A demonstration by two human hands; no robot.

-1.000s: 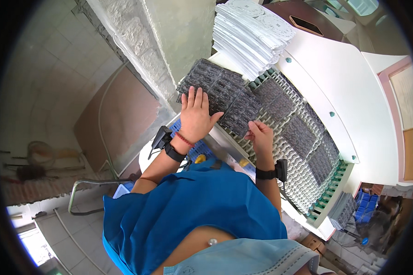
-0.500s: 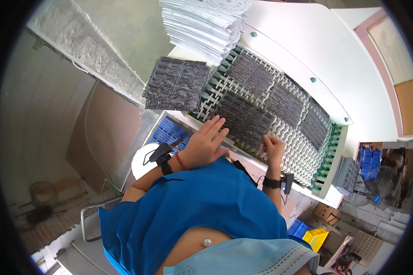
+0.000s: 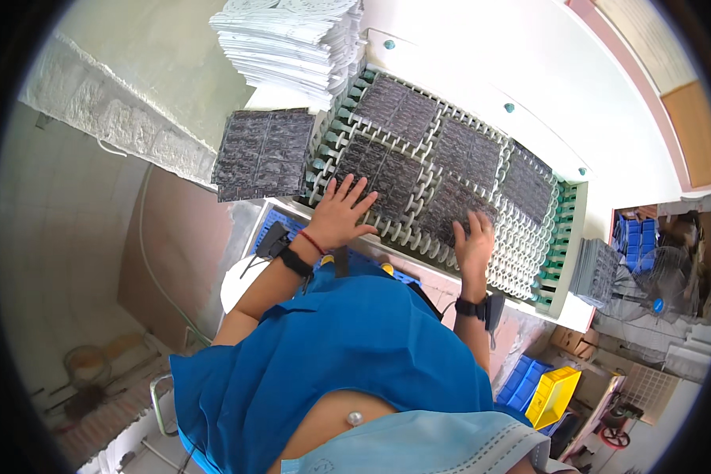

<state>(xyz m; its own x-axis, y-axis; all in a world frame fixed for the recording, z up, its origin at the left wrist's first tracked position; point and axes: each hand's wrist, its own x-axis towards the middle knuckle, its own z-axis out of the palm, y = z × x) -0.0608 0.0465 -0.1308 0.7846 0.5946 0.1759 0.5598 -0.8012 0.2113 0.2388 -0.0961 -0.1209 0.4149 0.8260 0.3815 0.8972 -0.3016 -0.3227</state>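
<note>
My left hand (image 3: pixel 341 215) is open, its fingers spread over the lower left edge of a dark, patterned flat panel (image 3: pixel 383 175) on a roller conveyor (image 3: pixel 521 257). My right hand (image 3: pixel 474 243) has its fingers stretched out at the near right part of a second such panel (image 3: pixel 453 204), just right of the first. Neither hand grips anything that I can see. Behind these two, a far row of similar panels (image 3: pixel 468 150) lies on the white wheels. Left of the conveyor rests a stack of the same dark panels (image 3: pixel 262 154).
A tall pile of white sheets (image 3: pixel 288 43) stands at the far left. Beyond the conveyor is a white machine housing (image 3: pixel 482 63). Grey stacked panels (image 3: pixel 596 272) are by its right end, near a fan (image 3: pixel 663 288). Blue and yellow bins (image 3: pixel 553 397) sit at lower right.
The near dark panels, bunched together before, now lie side by side, one farther right. My right hand has gone from pinched fingers to outstretched ones. The whole view has shifted somewhat.
</note>
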